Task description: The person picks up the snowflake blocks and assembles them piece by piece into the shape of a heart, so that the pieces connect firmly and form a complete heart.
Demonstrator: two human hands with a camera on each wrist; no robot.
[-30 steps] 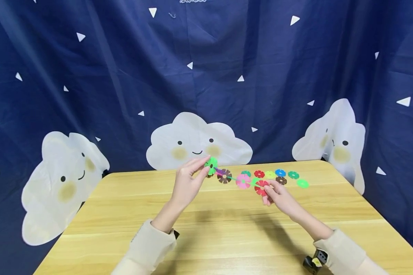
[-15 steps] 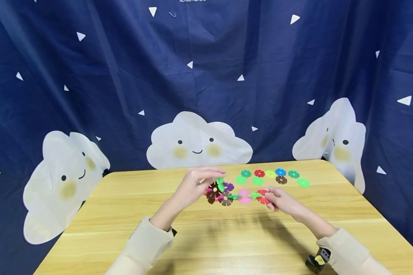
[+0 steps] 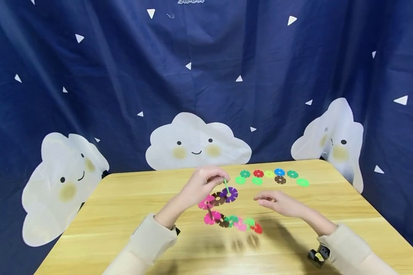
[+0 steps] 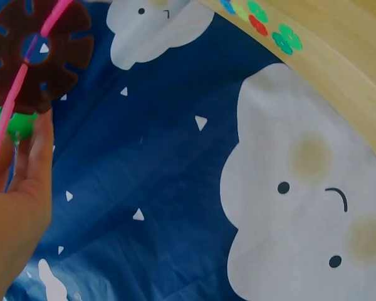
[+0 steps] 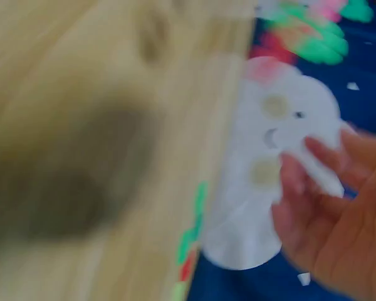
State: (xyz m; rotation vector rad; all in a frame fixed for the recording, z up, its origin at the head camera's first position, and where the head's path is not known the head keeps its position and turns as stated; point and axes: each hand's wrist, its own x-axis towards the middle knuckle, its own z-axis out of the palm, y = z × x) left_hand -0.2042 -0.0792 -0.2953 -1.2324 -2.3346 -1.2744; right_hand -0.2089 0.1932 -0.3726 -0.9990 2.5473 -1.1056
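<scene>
Your table [image 3: 124, 206] had a light yellow wood-grain top with rounded far corners. Flat near its far edge, right of centre, lay a back row, from your left: teal disc [image 3: 242, 173], red disc [image 3: 256, 173], yellow disc [image 3: 266, 174], blue disc [image 3: 277, 172], second teal disc [image 3: 290, 174]. Nearer you: light-green disc [image 3: 240, 180], second light-green disc [image 3: 257, 181], brown disc [image 3: 277, 179] just in front of the blue, third light-green disc [image 3: 302, 182] at far right. Soft shadows [image 3: 252, 240] fell on the wood closer to you.

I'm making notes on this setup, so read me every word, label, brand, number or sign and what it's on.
"sweet", probably: white lettering on the navy curtain, cut by the head view's top edge.
Left sleeve: faint marks, too small to read.
Slotted discs: none readable.
</scene>
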